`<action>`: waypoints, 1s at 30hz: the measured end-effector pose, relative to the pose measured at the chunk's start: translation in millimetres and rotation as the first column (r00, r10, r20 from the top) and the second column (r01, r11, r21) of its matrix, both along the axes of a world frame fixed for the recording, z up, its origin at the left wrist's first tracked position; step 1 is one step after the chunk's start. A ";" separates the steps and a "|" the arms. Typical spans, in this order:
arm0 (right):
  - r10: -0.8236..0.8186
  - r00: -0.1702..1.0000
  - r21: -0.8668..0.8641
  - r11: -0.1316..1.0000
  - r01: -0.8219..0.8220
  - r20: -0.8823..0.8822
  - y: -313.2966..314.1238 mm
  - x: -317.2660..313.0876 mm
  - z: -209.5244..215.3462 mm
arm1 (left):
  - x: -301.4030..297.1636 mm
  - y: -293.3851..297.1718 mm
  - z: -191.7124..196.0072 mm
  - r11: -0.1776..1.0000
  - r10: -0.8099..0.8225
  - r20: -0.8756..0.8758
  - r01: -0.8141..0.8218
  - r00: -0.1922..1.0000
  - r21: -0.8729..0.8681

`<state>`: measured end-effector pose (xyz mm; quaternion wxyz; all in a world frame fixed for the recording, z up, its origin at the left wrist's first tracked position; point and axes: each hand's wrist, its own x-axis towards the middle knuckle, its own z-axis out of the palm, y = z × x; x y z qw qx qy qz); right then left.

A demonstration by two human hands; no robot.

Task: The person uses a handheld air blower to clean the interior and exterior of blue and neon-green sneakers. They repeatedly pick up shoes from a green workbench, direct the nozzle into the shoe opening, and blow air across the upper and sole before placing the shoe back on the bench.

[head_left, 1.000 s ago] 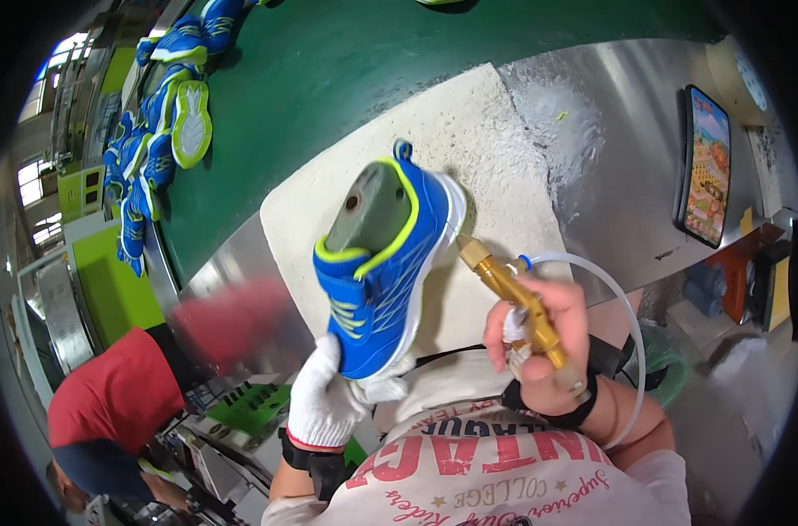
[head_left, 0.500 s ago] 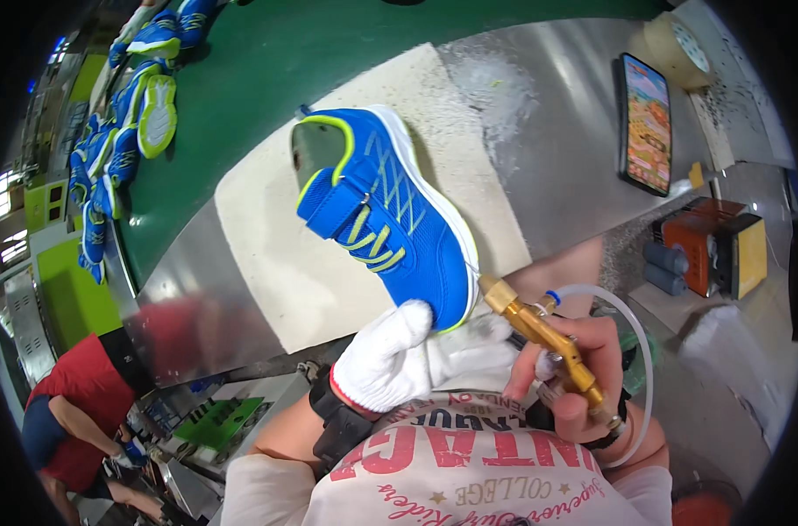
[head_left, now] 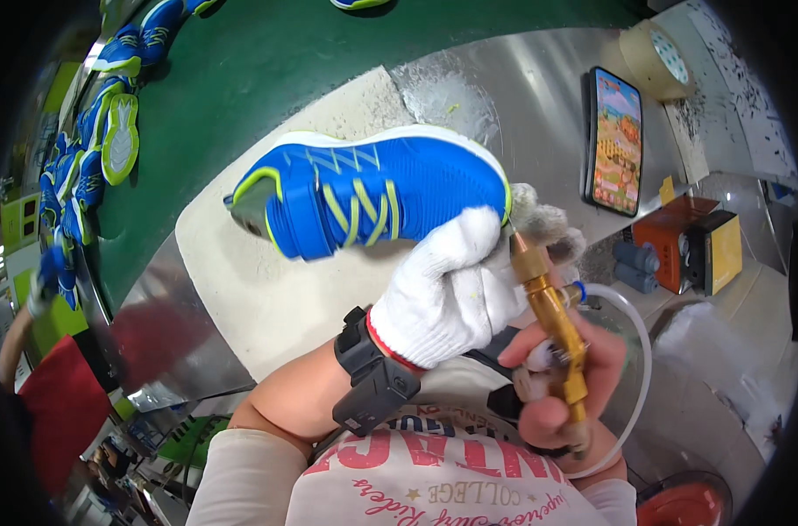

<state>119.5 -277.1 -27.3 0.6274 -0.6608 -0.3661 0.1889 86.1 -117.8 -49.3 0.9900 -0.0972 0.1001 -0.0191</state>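
A blue sports shoe (head_left: 434,180) with lime-green trim and a white sole edge lies tilted, its toe to the right and its heel to the left. My left hand (head_left: 451,298), in a white knitted glove, grips the toe, thumb on the upper and fingers round the far side. Bare and closed, my right hand (head_left: 602,364) holds a brass nozzle gun (head_left: 546,302) fed by a clear hose (head_left: 641,351). The thin tip of the gun meets the edge of the toe, touching it or very close. Beneath the shoe is an off-white pad (head_left: 267,324).
Several blue shoes (head_left: 118,140) line the far left of the green surface (head_left: 241,70). A phone (head_left: 615,140) and a tape roll (head_left: 657,60) are at the right. Orange and yellow boxes (head_left: 714,254) sit lower right. Another person's red sleeve (head_left: 61,412) shows at left.
The shoe has turned counterclockwise, its toe swinging from bottom to right. My gloved left hand has moved up and right with it. The gun's tip has shifted right and up along with the toe.
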 end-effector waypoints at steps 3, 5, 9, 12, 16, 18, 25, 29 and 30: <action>0.064 0.975 -0.048 0.997 -0.055 0.211 7.2 7.4 -12.8 | 8.5 6.2 14.5 0.995 0.003 -0.132 0.010 0.991 0.097; 0.076 0.971 -0.048 0.997 -0.067 0.225 8.6 7.2 -23.4 | 8.7 15.0 11.2 0.986 -0.032 -0.118 0.051 0.992 0.158; 0.110 0.983 -0.018 0.994 -0.109 0.148 5.0 12.5 -36.2 | 9.3 27.4 17.8 0.976 -0.122 -0.192 0.153 0.974 0.156; 0.055 0.998 0.075 0.996 -0.058 0.039 13.3 17.3 -41.0 | 6.1 37.0 22.5 0.982 -0.060 -0.334 0.116 0.941 0.150; 0.024 0.991 0.204 0.979 0.003 -0.129 44.8 37.2 -40.7 | -25.8 74.2 24.6 0.913 0.281 -0.474 -0.080 0.835 0.400; 0.024 0.997 0.189 0.982 -0.009 -0.075 58.9 54.6 -44.2 | -40.8 109.6 12.7 0.841 0.407 -0.391 -0.171 0.826 0.513; 0.032 0.908 0.016 0.999 -0.028 -0.417 81.4 71.1 -52.9 | 43.8 230.8 -27.4 0.484 0.575 -0.278 -0.046 0.769 0.874; -0.022 0.899 -0.029 1.000 0.010 -0.437 76.4 79.2 -46.2 | 102.3 275.1 -5.7 -0.100 0.287 -0.467 0.511 0.837 0.854; -0.006 0.883 -0.004 1.000 0.005 -0.470 72.0 81.0 -54.5 | 107.7 298.6 -6.7 -0.034 0.251 -0.514 0.538 0.821 0.842</action>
